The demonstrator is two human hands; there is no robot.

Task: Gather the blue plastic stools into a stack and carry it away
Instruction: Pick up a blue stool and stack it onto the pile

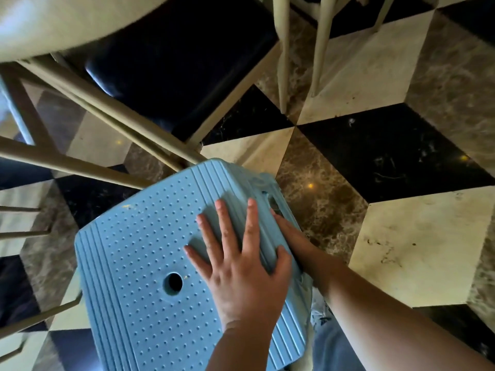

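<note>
A light blue plastic stool with a dotted seat and a round centre hole fills the lower middle of the head view, seen from above. Layered rims at its right edge suggest further stools nested beneath it. My left hand lies flat on the right part of the seat, fingers spread and straight, thumb over the ribbed edge. My right hand reaches along the stool's right side. Its fingers disappear into the side opening and grip there.
A beige chair with a dark seat cushion stands right behind the stool, its slanted legs touching the stool's far edge. More chair legs rise at the top. A pale table edge is at top left. The floor is chequered marble.
</note>
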